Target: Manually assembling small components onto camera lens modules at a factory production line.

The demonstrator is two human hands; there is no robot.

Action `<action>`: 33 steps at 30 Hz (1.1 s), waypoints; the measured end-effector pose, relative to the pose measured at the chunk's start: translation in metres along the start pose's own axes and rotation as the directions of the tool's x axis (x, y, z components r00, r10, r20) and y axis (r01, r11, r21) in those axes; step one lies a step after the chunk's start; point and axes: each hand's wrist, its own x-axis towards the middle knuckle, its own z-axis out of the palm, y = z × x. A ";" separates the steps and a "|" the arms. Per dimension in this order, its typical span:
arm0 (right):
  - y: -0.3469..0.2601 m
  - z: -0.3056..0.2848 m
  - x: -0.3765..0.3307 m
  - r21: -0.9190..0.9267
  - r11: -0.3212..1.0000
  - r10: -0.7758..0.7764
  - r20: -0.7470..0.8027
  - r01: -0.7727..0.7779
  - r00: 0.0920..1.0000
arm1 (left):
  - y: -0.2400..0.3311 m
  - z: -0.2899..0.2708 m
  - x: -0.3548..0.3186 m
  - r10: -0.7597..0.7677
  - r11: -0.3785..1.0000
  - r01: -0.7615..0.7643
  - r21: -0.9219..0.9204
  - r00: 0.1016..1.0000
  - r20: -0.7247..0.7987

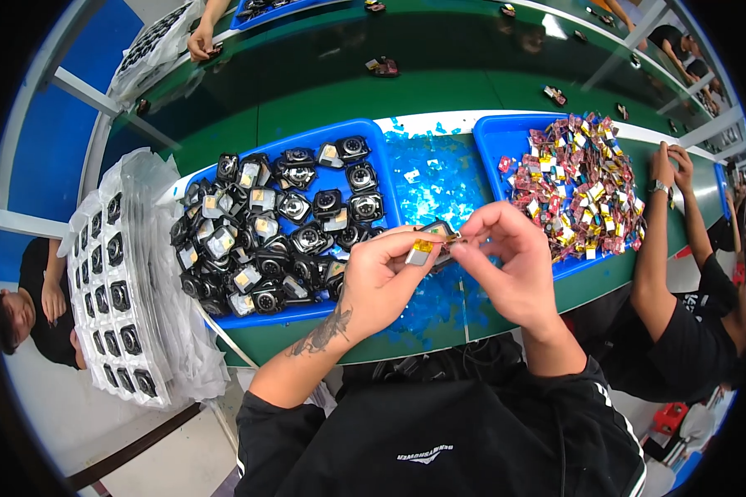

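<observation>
Between my hands, over the table's front edge, is a small black smartwatch case (437,229), partly hidden by my fingers. A silver battery (419,253) with yellow tape hangs out by my left thumb. My left hand (384,280) is closed around the case. At the case's right side, the fingertips of my right hand (512,263) pinch together, and what lies between them is too small to make out. To the left, a blue tray (383,149) holds many black watch cases (294,207). To the right, another blue tray (491,132) is heaped with red circuit boards (584,178) and batteries.
Blue film scraps (435,186) cover the surface between the trays. Stacked white plastic trays (99,319) with watch cases stand at the far left. Behind runs a green conveyor belt (307,91) with scattered parts. Co-workers' arms (656,224) are at right, and another hand (201,41) reaches in at the top left.
</observation>
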 end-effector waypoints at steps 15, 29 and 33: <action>0.007 0.005 0.006 -0.226 0.968 -0.126 -0.057 0.110 0.990 | -0.001 0.003 0.001 0.010 0.981 -0.021 -0.192 0.998 -0.058; 0.017 0.026 0.010 -0.244 0.958 -0.171 -0.065 0.150 0.983 | -0.007 0.007 0.002 0.126 0.982 -0.146 -0.116 0.979 -0.160; 0.008 0.022 0.020 -0.306 0.940 -0.136 0.067 0.150 0.989 | 0.001 0.004 0.003 0.053 0.980 -0.083 -0.180 0.985 -0.167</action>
